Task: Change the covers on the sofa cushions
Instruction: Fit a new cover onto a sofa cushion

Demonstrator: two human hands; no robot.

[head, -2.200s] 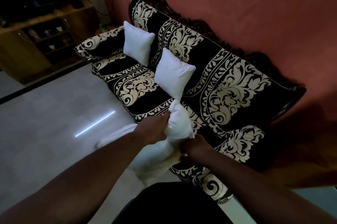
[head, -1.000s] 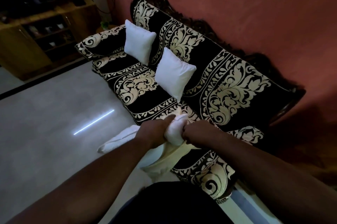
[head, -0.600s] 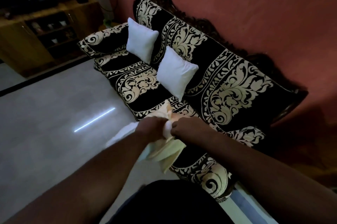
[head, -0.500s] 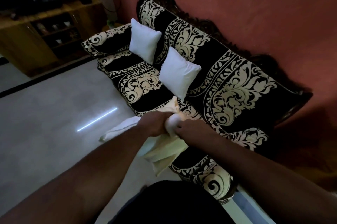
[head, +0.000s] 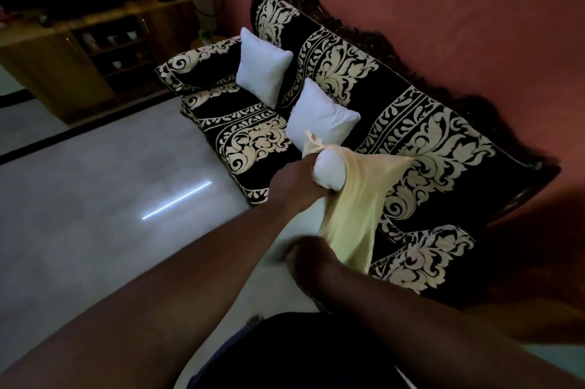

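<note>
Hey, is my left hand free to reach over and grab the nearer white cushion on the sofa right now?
Probably not yet. The left hand grips the cushion insert, and the right hand pulls the yellow cover. The nearer white cushion sits just beyond, with nothing in between.

2 cushions (head: pixel 264 73) on sofa (head: pixel 421 148) vs backrest, cabinet (head: pixel 72 65) left, wall (head: pixel 443 8) behind sofa.

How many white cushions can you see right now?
3. One cushion leans at the sofa's far end, a second mid-seat, a third is gripped by the left hand, half inside a yellow cover. Others may be hidden.
</note>
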